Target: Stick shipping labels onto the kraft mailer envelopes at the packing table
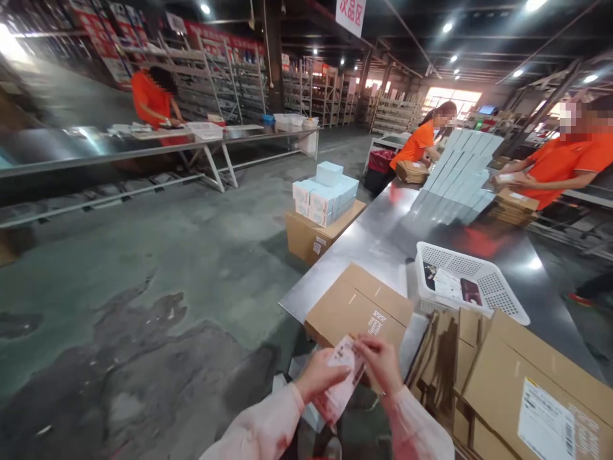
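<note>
In the head view, a pinkish-white printed label strip (339, 386) hangs in front of my body, over the near edge of the table. My left hand (322, 377) is closed around its left side, thumb across the front. At the strip's upper right corner, the fingers of my right hand (383, 363) are pinched together on its edge. Whether it is one sheet or several layers, I cannot tell. Just beyond both hands lies a flat brown cardboard box (357, 300) with white print, at the table's corner.
Folded cartons (536, 377), one labelled, crowd the right. A white basket (502, 294) holding papers stands behind them. Light-blue boxes are stacked on the metal table (378, 223) and on a carton (301, 239) on the floor. Co-workers in orange shirts (569, 166) work nearby.
</note>
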Demonstrator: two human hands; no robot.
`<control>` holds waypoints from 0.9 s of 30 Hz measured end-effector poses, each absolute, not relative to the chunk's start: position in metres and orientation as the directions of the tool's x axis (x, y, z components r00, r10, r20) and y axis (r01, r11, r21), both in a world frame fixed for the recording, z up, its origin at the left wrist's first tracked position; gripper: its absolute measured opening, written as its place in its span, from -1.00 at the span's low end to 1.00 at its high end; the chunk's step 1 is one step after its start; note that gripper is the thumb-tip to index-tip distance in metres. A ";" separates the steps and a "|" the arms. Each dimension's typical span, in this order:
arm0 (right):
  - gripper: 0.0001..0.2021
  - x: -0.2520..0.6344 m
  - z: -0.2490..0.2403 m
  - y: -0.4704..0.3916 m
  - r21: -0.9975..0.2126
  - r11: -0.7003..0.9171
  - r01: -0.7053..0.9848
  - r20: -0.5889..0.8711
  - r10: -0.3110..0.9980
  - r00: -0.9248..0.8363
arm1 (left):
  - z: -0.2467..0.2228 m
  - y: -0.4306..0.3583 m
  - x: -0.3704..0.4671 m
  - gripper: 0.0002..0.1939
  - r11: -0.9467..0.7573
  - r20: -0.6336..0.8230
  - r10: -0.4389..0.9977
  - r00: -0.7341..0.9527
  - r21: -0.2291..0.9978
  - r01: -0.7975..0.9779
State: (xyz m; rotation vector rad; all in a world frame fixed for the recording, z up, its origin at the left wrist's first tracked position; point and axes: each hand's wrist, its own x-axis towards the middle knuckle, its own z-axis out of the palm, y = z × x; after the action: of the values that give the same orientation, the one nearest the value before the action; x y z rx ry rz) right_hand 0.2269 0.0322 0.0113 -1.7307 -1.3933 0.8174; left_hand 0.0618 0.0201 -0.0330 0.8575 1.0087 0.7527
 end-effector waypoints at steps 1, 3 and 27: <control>-0.72 0.232 0.004 0.048 -0.831 -0.133 0.540 0.002 0.970 0.242 | -0.039 0.022 0.057 -0.49 0.519 -0.417 0.795 0.441 0.843 -0.139; -0.76 0.243 -0.010 0.082 -0.780 -0.185 0.598 0.027 0.945 0.327 | -0.052 0.022 0.043 -0.44 0.587 -0.439 0.717 0.542 0.799 -0.129; -0.40 0.252 -0.051 -0.016 -0.303 -0.581 0.755 -0.082 0.805 0.587 | -0.010 0.147 0.056 -0.56 0.261 -0.328 0.935 0.136 0.894 0.364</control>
State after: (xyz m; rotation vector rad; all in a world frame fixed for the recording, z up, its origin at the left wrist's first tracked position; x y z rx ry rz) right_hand 0.2520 -0.0155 -0.0506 -2.5817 -1.2919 0.3098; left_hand 0.0560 0.1466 -0.0097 1.3006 1.4320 0.6543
